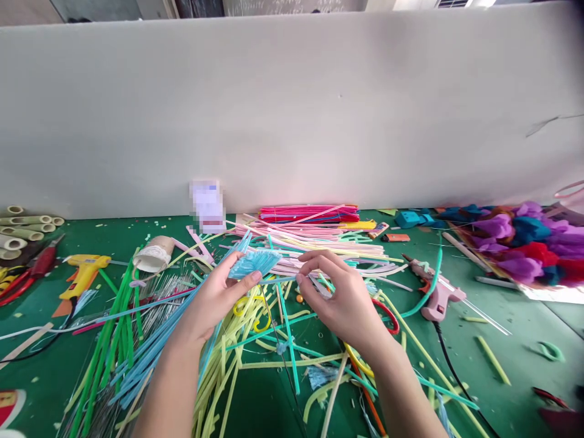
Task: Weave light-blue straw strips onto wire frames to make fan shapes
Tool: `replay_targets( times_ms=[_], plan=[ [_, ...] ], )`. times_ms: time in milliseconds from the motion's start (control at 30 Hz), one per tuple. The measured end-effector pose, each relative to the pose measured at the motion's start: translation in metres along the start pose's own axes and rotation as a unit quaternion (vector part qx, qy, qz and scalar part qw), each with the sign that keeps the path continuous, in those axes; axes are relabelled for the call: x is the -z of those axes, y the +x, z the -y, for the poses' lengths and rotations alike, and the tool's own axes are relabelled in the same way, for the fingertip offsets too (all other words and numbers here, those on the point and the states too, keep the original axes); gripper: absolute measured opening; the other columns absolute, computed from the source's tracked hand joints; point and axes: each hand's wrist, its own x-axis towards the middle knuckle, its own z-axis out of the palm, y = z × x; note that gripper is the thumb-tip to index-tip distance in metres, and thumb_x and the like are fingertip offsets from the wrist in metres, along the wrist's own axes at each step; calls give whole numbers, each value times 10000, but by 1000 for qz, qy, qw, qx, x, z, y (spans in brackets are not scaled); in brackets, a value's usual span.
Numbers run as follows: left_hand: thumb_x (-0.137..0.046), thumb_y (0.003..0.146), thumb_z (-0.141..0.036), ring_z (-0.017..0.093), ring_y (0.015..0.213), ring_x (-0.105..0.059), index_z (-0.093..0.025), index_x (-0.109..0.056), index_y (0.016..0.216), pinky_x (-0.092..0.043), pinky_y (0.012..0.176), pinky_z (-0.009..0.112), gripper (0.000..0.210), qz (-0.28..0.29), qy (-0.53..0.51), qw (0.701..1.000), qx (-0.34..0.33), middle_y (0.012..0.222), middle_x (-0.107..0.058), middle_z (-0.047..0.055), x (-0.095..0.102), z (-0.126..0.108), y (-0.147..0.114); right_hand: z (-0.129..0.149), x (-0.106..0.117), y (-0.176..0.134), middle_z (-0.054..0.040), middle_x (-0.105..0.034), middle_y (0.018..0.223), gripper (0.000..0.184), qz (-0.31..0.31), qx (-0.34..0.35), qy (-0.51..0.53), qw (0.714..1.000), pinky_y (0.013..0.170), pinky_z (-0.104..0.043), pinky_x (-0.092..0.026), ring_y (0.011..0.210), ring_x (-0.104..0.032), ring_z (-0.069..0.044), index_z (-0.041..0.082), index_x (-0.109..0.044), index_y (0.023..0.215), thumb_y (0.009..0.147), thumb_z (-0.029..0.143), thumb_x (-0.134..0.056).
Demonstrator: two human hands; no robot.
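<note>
My left hand is closed on a flat light-blue piece of pipe cleaners, laid side by side in a leaf-like shape. A single blue pipe cleaner runs from that piece toward my right hand, whose thumb and forefinger pinch its end. The other right fingers are bent above. Both hands are over the middle of the green table. Blue pipe cleaners lie beneath my left forearm, with yellow-green pipe cleaners beside them. Red-handled scissors are partly hidden by my right hand.
A yellow glue gun lies left, a pink glue gun right, both with cords. Pink pipe cleaners are piled behind my hands. Purple, red and blue flowers lie far right. A white panel borders the green table at the back.
</note>
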Motion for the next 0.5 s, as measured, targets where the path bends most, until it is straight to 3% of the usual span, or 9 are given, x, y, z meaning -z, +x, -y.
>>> replay_targets(
  times_ms=[200, 500],
  plan=[
    [-799, 705, -497, 293, 962, -719, -184, -565, 1272, -576, 766, 348, 689, 19, 14, 1000, -16, 1116, -737, 122, 1, -11, -4, -6, -6, 0, -74, -667, 1090, 122, 3, 38, -62, 997, 904, -389, -492, 1061, -616, -248, 253, -664, 969, 945, 222, -548],
    [-860, 634, -422, 276, 941, -718, -188, -563, 1219, -563, 750, 320, 697, 2, -7, 1000, -7, 1097, -736, 98, 0, -12, -4, -4, -6, 0, -59, -664, 1072, 105, 13, 33, -36, 999, 895, -361, -496, 1029, -628, -224, 241, -668, 903, 916, 175, -588]
  ],
)
